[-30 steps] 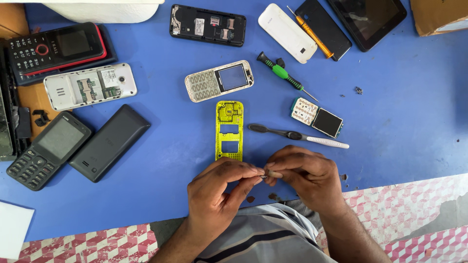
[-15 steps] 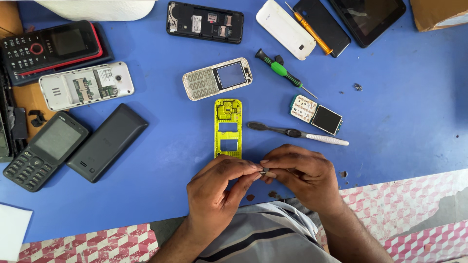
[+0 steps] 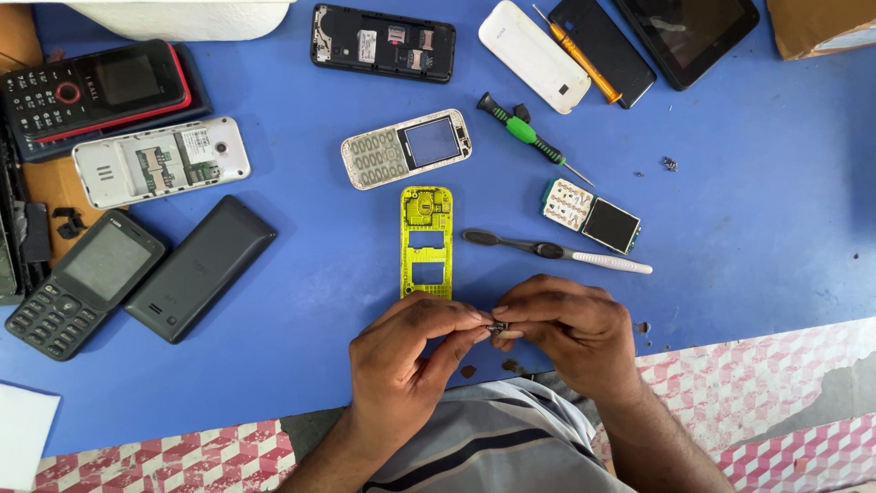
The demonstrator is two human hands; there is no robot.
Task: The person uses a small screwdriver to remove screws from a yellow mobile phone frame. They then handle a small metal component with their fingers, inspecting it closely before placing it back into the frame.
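My left hand (image 3: pixel 411 351) and my right hand (image 3: pixel 570 329) meet just above the near edge of the blue table (image 3: pixel 301 365). Between their fingertips they pinch one tiny dark metal part (image 3: pixel 497 326), mostly hidden by the fingers. Just beyond the hands lies a yellow phone frame (image 3: pixel 426 242) with two cut-outs. A black and white brush-like tool (image 3: pixel 557 250) lies to its right, next to a small circuit board with a screen (image 3: pixel 591 215). A white keypad phone front (image 3: pixel 406 148) lies behind the frame.
A green-handled screwdriver (image 3: pixel 531 137) and an orange one (image 3: pixel 575 55) lie at the back, by a white cover (image 3: pixel 534 55) and an opened black phone (image 3: pixel 383 41). Several phones and a black back cover (image 3: pixel 201 269) fill the left side. Tiny screws (image 3: pixel 669 164) lie right.
The hands have stayed together on the small part, with only slight finger movement. The view has shifted a little, so the table objects sit slightly higher in the picture.
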